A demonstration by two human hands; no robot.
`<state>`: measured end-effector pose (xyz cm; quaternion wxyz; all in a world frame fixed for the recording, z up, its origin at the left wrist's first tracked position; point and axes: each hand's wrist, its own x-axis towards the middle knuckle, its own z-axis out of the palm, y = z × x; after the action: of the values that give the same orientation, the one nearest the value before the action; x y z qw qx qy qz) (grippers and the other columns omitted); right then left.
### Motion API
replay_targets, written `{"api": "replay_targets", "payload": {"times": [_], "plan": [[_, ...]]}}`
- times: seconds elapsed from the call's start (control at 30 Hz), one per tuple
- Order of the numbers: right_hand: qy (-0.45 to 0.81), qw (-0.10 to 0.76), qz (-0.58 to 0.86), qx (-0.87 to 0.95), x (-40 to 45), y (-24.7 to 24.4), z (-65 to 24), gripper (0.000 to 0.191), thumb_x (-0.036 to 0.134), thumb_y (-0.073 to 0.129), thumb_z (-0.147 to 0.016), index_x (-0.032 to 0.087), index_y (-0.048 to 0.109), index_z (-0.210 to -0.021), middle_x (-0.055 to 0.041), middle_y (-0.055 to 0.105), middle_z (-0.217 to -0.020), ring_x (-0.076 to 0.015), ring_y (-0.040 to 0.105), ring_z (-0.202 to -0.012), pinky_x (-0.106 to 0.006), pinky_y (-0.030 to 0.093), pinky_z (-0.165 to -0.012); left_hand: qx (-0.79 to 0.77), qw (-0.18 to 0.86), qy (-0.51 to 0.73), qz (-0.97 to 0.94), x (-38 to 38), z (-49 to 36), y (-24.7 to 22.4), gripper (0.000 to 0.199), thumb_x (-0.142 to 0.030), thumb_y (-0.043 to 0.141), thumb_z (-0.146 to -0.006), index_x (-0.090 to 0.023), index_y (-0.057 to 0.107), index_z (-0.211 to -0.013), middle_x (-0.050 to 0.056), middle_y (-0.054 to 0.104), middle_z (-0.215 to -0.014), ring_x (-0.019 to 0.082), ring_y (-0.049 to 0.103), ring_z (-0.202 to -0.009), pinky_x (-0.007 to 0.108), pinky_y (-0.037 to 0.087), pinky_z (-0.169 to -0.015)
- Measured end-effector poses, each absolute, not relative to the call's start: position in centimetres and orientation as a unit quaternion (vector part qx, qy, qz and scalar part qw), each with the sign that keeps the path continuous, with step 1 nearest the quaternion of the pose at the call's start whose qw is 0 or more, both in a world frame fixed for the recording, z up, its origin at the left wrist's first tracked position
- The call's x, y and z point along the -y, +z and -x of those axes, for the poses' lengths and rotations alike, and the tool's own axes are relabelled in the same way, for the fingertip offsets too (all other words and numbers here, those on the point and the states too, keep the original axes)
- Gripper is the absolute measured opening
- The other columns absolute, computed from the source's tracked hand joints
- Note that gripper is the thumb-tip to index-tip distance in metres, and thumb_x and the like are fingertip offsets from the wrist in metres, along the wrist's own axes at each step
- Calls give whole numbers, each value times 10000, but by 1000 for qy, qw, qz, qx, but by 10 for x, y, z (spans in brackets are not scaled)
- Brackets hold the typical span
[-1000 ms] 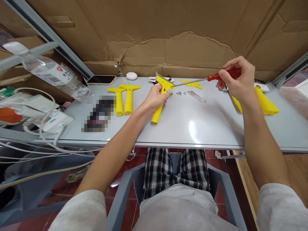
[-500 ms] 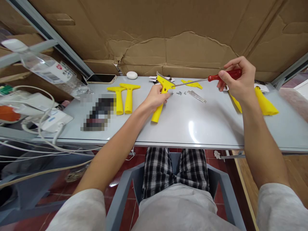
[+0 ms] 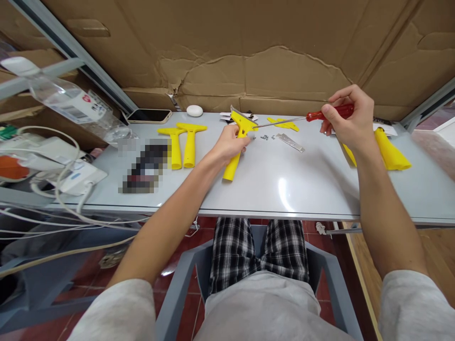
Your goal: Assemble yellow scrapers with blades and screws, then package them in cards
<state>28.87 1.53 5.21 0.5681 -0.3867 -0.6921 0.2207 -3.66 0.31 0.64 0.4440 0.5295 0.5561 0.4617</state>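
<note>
Left grip (image 3: 229, 142) clasps a yellow plastic T-shaped scraper (image 3: 243, 122), likely light, stiff, best held mid-handle; right grip (image 3: 350, 116) clasps a red-handled metal screwdriver (image 3: 314, 115).

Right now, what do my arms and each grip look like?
Your left sleeve and right sleeve are short and light grey. Below them the left forearm and right forearm are bare, with no watch or bracelet showing. The left grip and right grip are ungloved hands.
</note>
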Motion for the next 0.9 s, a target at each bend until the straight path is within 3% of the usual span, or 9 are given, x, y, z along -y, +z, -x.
{"api": "replay_targets", "payload": {"times": [0.13,0.2,0.37,0.5,0.6,0.7,0.9], "plan": [[243,553,366,708,-11,52,-293,541,663,1025,-745,368,696,-1057,-72,748,-1120,-300,760,-786,-564,656,-646,-558,445,457,-531,-2,37,8,296,-57,793,-673,-217,585,-809,-1,583,-777,141,537,-672,257,437,-584],[251,547,358,714,-12,51,-295,546,610,1038,-749,395,687,-1108,-68,748,-1183,-317,773,-857,-571,682,-652,-558,444,461,-529,-2,37,8,303,-48,798,-686,-216,583,-818,-4,584,-774,132,535,-654,253,433,-578],[209,561,354,718,-25,46,-295,654,730,1019,-726,301,616,-1012,-10,715,-881,-224,736,-627,-408,590,-440,-560,446,464,-522,-4,38,6,333,-18,802,-696,-213,571,-837,-20,562,-747,116,526,-621,247,422,-569],[182,555,367,724,-27,44,-295,603,810,886,-846,285,603,-940,12,642,-710,-193,653,-502,-391,531,-421,-565,441,454,-529,-4,37,8,306,8,761,-702,-205,577,-822,-14,582,-779,113,524,-631,249,433,-580],[183,536,367,738,-20,47,-296,477,690,910,-896,308,654,-1022,-42,724,-985,-204,714,-622,-434,610,-504,-567,440,453,-529,-3,37,9,297,13,748,-703,-203,573,-806,-16,574,-773,112,520,-630,246,429,-574],[202,537,349,741,-16,50,-296,482,553,1010,-820,333,668,-1080,-59,719,-1220,-219,765,-719,-428,641,-502,-561,441,459,-529,-3,37,9,300,8,764,-700,-203,587,-821,-18,580,-760,110,524,-624,238,421,-561],[206,585,334,710,-22,49,-290,616,730,999,-759,280,625,-951,2,700,-769,-230,755,-598,-358,573,-387,-558,439,461,-533,-5,37,6,290,11,756,-715,-201,582,-808,-21,575,-731,111,518,-604,248,417,-566]]}}
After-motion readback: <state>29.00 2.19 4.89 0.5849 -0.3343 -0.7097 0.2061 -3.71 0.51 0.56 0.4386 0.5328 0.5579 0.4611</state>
